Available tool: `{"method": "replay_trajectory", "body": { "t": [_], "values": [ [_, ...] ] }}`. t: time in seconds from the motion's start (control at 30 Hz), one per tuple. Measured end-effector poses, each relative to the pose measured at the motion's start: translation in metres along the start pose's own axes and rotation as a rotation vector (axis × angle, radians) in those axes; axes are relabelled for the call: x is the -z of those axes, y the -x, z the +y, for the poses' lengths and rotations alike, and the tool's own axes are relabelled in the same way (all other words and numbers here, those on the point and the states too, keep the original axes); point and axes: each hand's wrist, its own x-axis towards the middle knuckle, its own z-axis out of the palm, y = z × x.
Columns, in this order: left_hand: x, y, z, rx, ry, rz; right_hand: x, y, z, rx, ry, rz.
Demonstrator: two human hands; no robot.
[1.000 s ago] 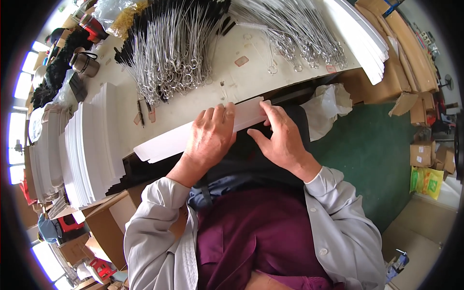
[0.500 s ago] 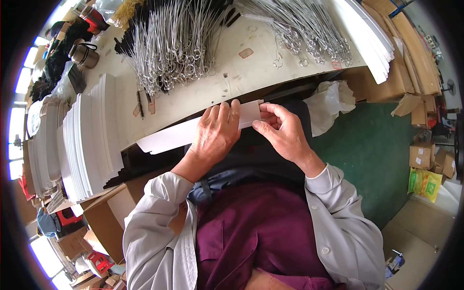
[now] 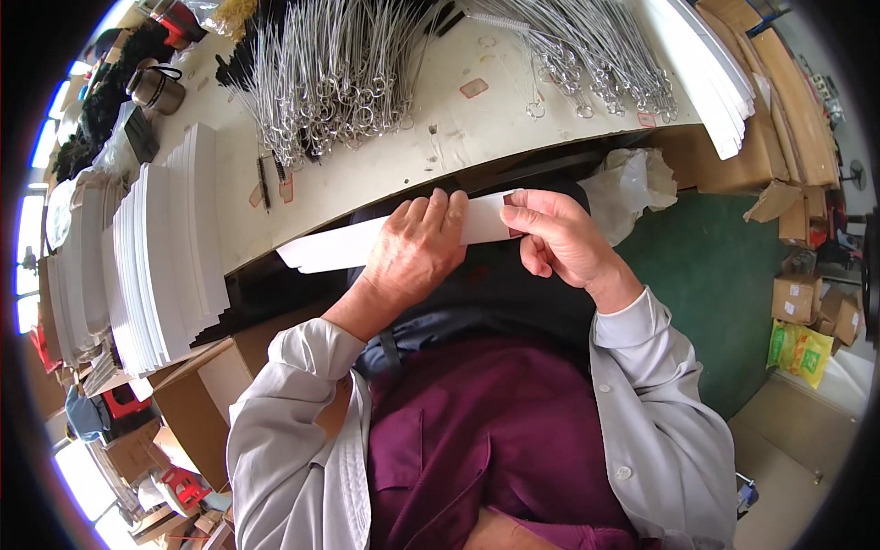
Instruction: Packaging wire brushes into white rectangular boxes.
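The person is holding a long white card strip [image 3: 348,246] just off the near edge of the worktable [image 3: 367,183], above the lap rather than on the surface. The left hand [image 3: 417,252] is lying flat over the strip's middle, fingers spread narrow and pressing it down — probably to keep it steady. The right hand [image 3: 559,240] is pinching the strip's right end between thumb and forefinger, where a small reddish patch is showing; what it is cannot be made out.

On the tabletop, bundles of wire brushes [image 3: 339,73] are crowding the far side, and a second bundle [image 3: 587,46] is lying toward the far right corner. Stacks of white strips [image 3: 165,257] are filling the left edge. Only the bare band along the near edge is leaving room to work — the lap below is giving the hands free space.
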Motion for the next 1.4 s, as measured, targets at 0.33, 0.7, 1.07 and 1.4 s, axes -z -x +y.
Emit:
{"method": "replay_trajectory", "body": {
  "t": [0.33, 0.7, 1.07, 1.4],
  "values": [
    [0.007, -0.012, 0.002, 0.061, 0.307, -0.073, -0.011, -0.005, 0.004, 0.825, 1.466, 0.106],
    [0.019, 0.018, -0.017, 0.118, 0.218, -0.098, 0.005, -0.007, -0.003, 0.825, 1.627, 0.071],
    [0.026, 0.017, -0.006, 0.064, 0.289, -0.051, -0.013, -0.021, 0.01, 0.927, 1.669, -0.048],
    [0.059, 0.02, -0.04, 0.16, 0.016, 0.0, -0.012, -0.045, -0.028, 1.061, 1.68, 0.041]
  ]
}}
